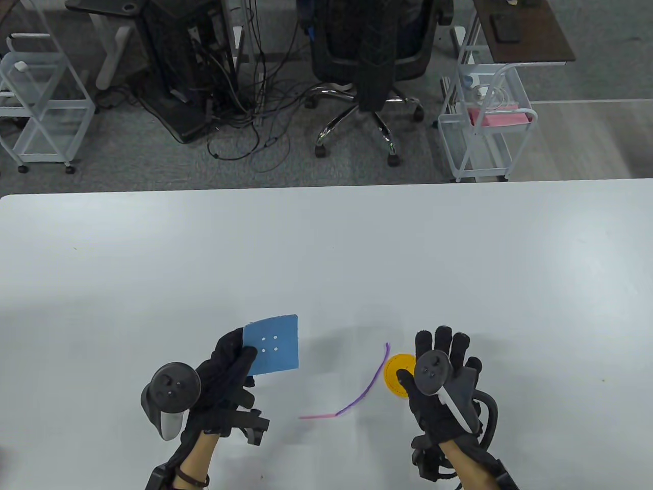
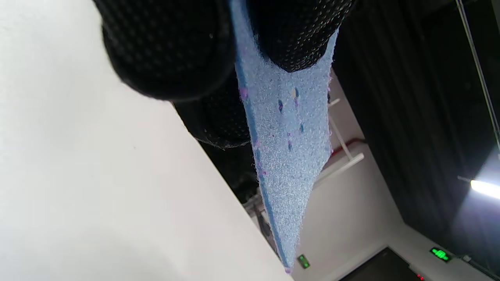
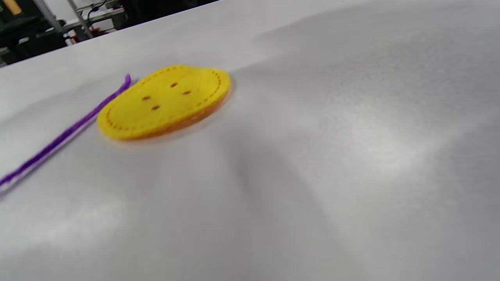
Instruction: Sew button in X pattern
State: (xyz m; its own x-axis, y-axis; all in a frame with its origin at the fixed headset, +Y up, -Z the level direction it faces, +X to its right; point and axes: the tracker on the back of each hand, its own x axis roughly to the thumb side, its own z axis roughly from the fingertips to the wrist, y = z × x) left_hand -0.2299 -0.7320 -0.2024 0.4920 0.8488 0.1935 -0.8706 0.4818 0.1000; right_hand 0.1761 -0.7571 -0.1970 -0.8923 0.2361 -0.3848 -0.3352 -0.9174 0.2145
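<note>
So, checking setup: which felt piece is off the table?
The blue square, pinched in the left hand; the yellow button lies flat on the table.

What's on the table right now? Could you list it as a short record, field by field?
left hand: holds the blue felt square up off the table
felt square: four holes near its middle
right hand: fingers straight, above the yellow button, holding nothing
button: flat on the white table, four holes
purple cord: lies loose beside the button

Bright, soft shadows, wrist views blurry
</note>
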